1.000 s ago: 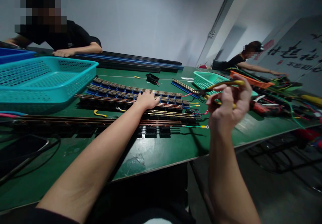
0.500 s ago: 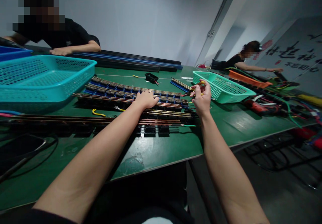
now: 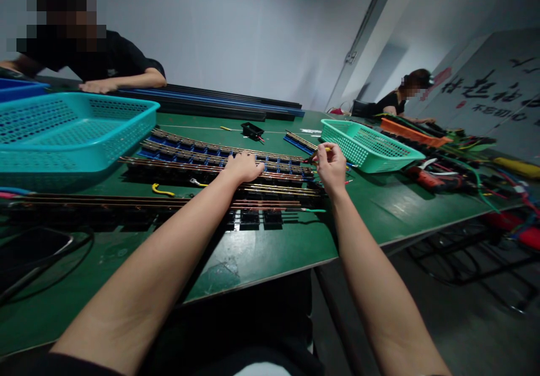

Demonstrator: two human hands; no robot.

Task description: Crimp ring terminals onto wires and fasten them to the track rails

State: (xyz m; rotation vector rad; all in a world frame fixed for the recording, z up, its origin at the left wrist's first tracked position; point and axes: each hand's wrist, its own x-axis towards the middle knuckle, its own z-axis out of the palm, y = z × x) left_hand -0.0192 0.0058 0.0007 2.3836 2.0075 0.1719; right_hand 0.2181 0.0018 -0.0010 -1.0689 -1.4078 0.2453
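Copper rail strips [image 3: 181,166] lie under L hand [image 3: 244,166], which is flat w/ fingers spread. R hand [image 3: 332,165], just right at the rail ends, pinches yellow-handled tool [image 3: 325,150]. Risk: the tip slips and the rails shift if L's pressure eases.

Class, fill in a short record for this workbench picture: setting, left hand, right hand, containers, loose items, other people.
Setting: green workbench in a grey-walled room.
Left hand: laid palm down on the copper rail strips.
Right hand: closed around a yellow-handled tool, held at the strips' right ends.
Containers: large teal basket at left; small green basket at right.
Loose items: yellow wire piece; tangle of coloured cables far right.
Other people: co-worker in black behind the teal basket; second co-worker at the far right.
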